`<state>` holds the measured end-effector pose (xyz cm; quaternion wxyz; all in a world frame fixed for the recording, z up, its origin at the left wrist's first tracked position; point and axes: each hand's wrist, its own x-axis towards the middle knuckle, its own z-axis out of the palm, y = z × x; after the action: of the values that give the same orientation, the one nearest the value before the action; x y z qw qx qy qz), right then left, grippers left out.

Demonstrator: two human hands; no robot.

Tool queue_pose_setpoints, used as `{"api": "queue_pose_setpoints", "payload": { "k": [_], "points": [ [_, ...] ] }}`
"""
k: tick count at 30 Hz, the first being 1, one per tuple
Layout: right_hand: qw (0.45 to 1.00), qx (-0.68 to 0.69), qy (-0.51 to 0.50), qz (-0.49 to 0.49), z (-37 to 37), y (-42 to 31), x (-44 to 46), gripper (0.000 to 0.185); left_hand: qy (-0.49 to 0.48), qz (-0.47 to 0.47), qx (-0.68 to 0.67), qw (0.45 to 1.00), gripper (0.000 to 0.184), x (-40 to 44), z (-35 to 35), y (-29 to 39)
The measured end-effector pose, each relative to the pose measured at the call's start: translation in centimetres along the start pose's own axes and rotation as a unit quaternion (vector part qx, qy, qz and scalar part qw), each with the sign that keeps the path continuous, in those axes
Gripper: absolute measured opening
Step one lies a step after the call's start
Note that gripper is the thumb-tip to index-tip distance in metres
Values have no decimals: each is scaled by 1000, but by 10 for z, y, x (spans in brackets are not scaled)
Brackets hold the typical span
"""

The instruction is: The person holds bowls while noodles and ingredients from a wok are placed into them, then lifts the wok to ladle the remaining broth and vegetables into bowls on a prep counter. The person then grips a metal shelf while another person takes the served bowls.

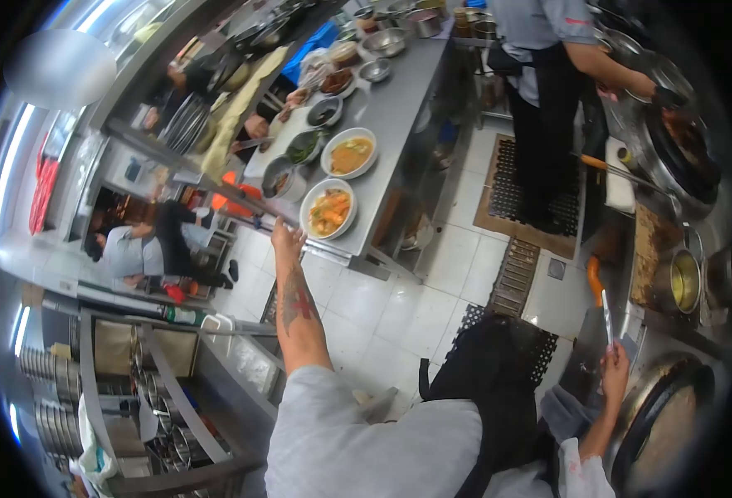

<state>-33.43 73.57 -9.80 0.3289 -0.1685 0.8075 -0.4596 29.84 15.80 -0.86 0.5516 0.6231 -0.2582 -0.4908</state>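
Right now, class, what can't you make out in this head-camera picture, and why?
In the head view:
Left hand: too small to tell whether its fingertips touch the bowl.
Metal tool: near end hidden by the right hand.
Standing co-worker: head cut off by the top edge.
Large pan, lower right: right side lost in the dark border.

Bright tube lights, dark warped edges.

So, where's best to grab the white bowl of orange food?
Probably the rim of the white bowl, from the near end of the counter, beside the left hand. The bowl sits upright, its raised edge outside the orange food, and that side lies nearest the counter's end.
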Motion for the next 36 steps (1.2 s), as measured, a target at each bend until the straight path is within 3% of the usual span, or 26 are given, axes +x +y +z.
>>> {"api": "queue_pose_setpoints", "payload": {
  "k": [1,2,3,4,5,6,7,11,12,13,15,16,17,19,20,21,23,24,26,28,29,30,32,34,35,36],
  "points": [
    [999,28,14,9,-10,2,1,45,41,-48,34,997,58,2,2,-16],
    [998,40,42,10,-19,5,2,45,-126,128,192,965,58,-13,-21,-39],
    [995,54,84,16,-27,11,2,44,-230,287,285,885,53,-23,-32,-53],
    [992,28,117,-24,-38,27,7,42,-265,306,358,841,52,-15,-24,-56],
    [999,10,51,10,-52,-26,-13,40,-264,269,383,843,51,-9,-16,-54],
    [994,11,105,-34,-58,-36,-24,39,-260,236,402,846,51,2,-12,-54],
    [990,-57,130,3,-69,-73,-41,40,-240,226,402,854,50,19,-4,-48],
    [965,-19,259,42,-125,-75,-26,40,-69,335,373,863,47,62,31,-2],
    [951,-42,297,74,-135,-84,-14,40,-77,365,355,857,47,68,48,4],
    [944,-63,322,14,-150,-53,15,39,-103,382,332,856,46,57,76,2],
    [935,-118,332,-39,-153,-87,62,36,-224,390,274,850,45,14,151,-13],
    [936,-148,317,-37,-157,-97,101,33,-249,465,274,804,43,-4,198,-28],
    [906,-227,356,-15,-157,-104,142,34,-338,399,244,817,43,-87,257,-35],
    [925,-277,252,62,-169,-149,196,33,-480,285,141,817,45,-206,349,-71],
    [890,-375,258,15,-181,-106,269,31,-520,277,127,798,44,-243,383,-97],
    [904,-273,320,81,-177,-137,266,32,-559,255,143,776,37,-299,410,-109],
    [907,-233,340,83,-189,-141,271,31,-711,203,133,660,31,-398,448,-181],
    [913,-186,351,90,-181,-144,260,31,-753,177,104,625,40,-431,449,-210],
    [891,-209,401,-53,-157,-109,219,30,-812,103,136,557,38,-480,433,-256],
    [939,-110,319,-69,-120,-88,126,33,-848,35,175,499,38,-522,416,-279],
    [907,-90,393,-124,-88,-63,83,36,-848,43,200,489,34,-540,415,-280],
    [943,-125,309,9,-68,-51,28,36,-846,54,228,479,30,-554,422,-281],
    [966,-1,236,106,-22,-11,-66,35,-815,243,194,489,26,-578,479,-290],
    [950,41,251,180,39,41,-158,34,-780,312,107,532,23,-614,570,-299],
    [943,-47,166,284,49,42,-199,38,-760,339,94,547,24,-638,609,-292],
    [924,-39,175,338,67,47,-234,42,-752,383,142,517,30,-653,642,-285]
  ]
}}
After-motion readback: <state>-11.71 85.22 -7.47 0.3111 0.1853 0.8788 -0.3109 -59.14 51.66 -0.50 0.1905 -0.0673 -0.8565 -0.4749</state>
